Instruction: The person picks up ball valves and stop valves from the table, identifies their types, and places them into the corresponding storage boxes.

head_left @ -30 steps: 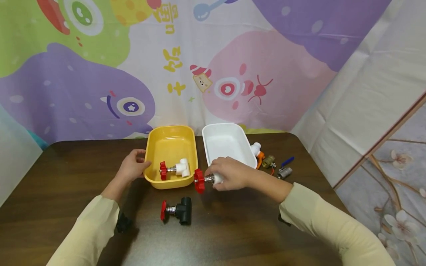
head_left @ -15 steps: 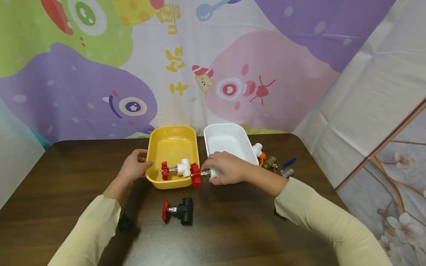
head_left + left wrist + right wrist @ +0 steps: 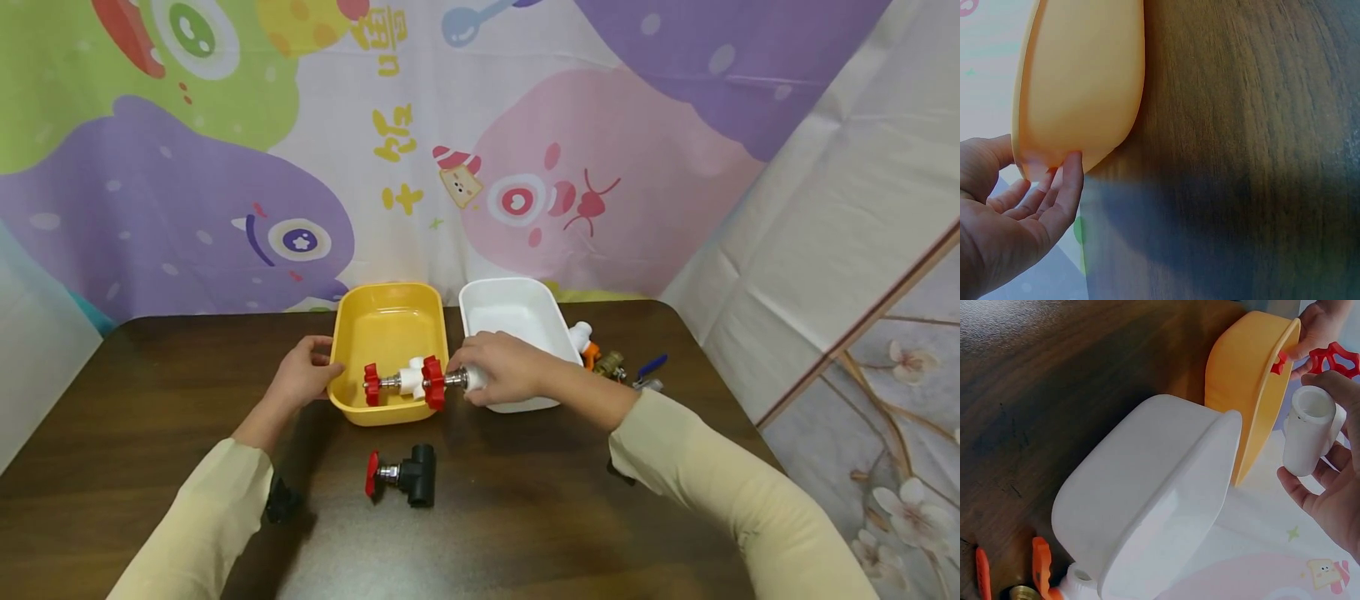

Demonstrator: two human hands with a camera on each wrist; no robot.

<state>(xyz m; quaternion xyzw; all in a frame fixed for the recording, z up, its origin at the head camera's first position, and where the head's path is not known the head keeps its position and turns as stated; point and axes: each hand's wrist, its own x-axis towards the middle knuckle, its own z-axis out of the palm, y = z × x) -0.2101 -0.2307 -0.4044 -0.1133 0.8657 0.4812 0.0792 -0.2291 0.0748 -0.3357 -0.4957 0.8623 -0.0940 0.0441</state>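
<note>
My right hand (image 3: 504, 367) grips a white plastic stop valve (image 3: 1307, 431) by its tee body. The valve's red handwheel (image 3: 433, 382) points left and overlaps the right rim of the yellow tray (image 3: 387, 292) in the head view. Inside that tray lies a second white stop valve (image 3: 412, 380) with a red handwheel. At the tray's left side, my left hand (image 3: 302, 373) holds the rim, thumb over the edge and fingers against the outer wall (image 3: 1075, 106). A black stop valve (image 3: 417, 476) with a red handwheel rests on the table in front of the tray.
A white tray (image 3: 501, 287) stands right of the yellow one, partly behind my right hand. Beside it lie a white valve with an orange handle (image 3: 589, 354), a brass valve (image 3: 610, 363) and a blue-handled metal valve (image 3: 652, 366). A printed curtain (image 3: 405, 242) hangs behind the table.
My right hand has carried the white stop valve left and slightly away from me, from beside the yellow tray to over its right rim. The left hand keeps its hold.
</note>
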